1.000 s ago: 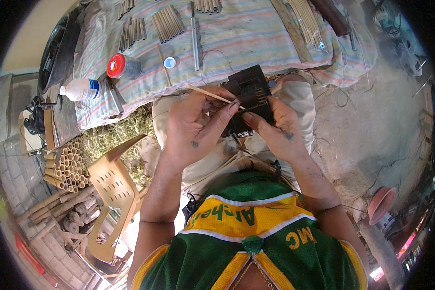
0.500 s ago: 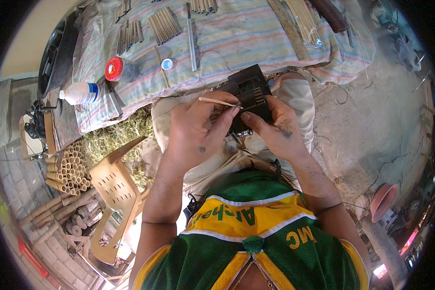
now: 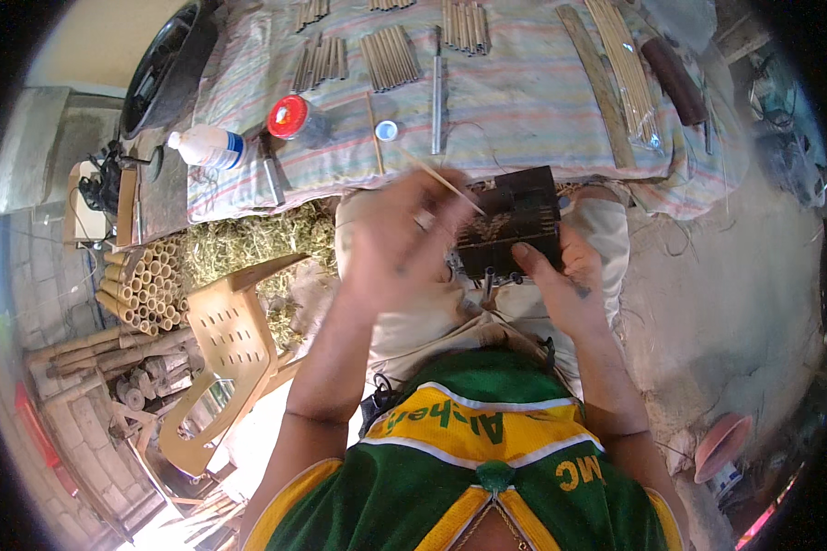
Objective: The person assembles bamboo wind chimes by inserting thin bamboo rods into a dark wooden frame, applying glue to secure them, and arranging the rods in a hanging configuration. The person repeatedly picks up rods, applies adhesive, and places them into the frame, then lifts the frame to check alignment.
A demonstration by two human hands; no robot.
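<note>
My left hand pinches a thin bamboo stick, now swung up off the dark woven block that my right hand grips over my lap.

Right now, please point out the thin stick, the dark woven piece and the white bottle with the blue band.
thin stick point(image 3: 446, 184), head view, on its bare middle above the fingers.
dark woven piece point(image 3: 515, 225), head view, on its top face.
white bottle point(image 3: 202, 145), head view, on its white body.
</note>
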